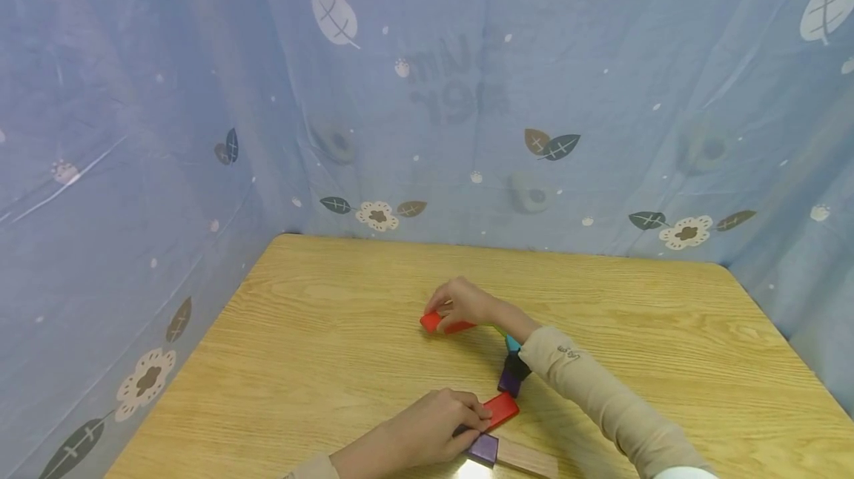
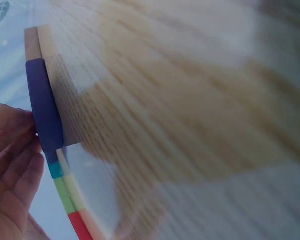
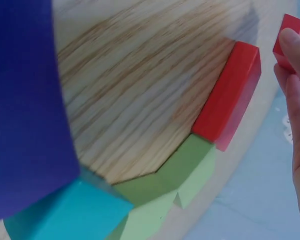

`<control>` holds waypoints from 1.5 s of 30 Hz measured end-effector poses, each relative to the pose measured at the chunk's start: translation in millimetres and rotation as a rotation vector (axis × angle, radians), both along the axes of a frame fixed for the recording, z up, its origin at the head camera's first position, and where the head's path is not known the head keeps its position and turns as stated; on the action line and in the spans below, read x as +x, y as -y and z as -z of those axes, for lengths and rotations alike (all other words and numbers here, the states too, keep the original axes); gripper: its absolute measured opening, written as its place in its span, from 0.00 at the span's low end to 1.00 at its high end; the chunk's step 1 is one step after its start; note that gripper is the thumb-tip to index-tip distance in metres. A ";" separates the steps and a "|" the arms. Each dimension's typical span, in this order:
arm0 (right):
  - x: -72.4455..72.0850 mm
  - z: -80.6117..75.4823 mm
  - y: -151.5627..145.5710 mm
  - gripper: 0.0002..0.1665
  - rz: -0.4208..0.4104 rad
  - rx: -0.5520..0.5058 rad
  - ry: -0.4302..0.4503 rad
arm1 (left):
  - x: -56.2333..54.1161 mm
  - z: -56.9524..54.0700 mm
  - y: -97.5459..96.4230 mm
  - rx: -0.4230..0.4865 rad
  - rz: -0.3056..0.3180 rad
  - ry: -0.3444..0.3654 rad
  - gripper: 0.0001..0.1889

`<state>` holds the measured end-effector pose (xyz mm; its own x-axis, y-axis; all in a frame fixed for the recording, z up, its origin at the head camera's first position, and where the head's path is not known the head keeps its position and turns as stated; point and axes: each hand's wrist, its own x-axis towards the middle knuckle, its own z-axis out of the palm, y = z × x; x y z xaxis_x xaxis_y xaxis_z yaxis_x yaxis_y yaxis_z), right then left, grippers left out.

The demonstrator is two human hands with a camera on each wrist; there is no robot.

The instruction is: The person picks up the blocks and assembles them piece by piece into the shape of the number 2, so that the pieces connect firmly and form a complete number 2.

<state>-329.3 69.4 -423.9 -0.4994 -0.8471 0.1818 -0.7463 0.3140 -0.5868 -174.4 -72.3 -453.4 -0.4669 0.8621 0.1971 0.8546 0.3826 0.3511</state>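
In the head view my right hand point(image 1: 462, 302) is over the middle of the table and pinches a small red block point(image 3: 291, 35) between thumb and fingers. Beside it a longer red block point(image 3: 229, 92) lies at the end of a curved row with green blocks point(image 3: 165, 175) and a teal block point(image 3: 72, 210). Nearer to me, my left hand point(image 1: 430, 425) holds a purple block point(image 2: 44, 105) by its end. Its fingertips also touch a red block point(image 1: 502, 410); part of the purple block is hidden by the hand.
A plain wooden block point(image 1: 527, 457) adjoins the purple block at the front. Another purple block point(image 1: 510, 381) and a black piece point(image 1: 517, 365) stand below the right sleeve point(image 1: 594, 390). A blue patterned curtain point(image 1: 467, 93) borders the wooden table point(image 1: 320, 331).
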 end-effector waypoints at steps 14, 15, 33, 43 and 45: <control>-2.9 4.6 -0.2 0.18 -0.084 0.094 -0.138 | 0.8 1.9 0.7 0.034 0.008 -0.028 0.08; -3.1 5.4 0.2 0.18 -0.089 0.095 -0.143 | 0.7 2.0 0.7 0.035 0.009 -0.031 0.08; -1.8 8.8 -0.2 0.16 -0.031 0.156 -0.085 | 0.7 0.5 0.0 0.037 0.009 -0.029 0.08; -3.9 12.3 -0.9 0.16 -0.035 0.144 -0.075 | 1.1 0.9 0.2 0.042 0.000 -0.005 0.08; -4.1 12.8 -1.2 0.16 -0.034 0.146 -0.072 | 1.2 0.6 0.3 0.040 -0.003 -0.001 0.08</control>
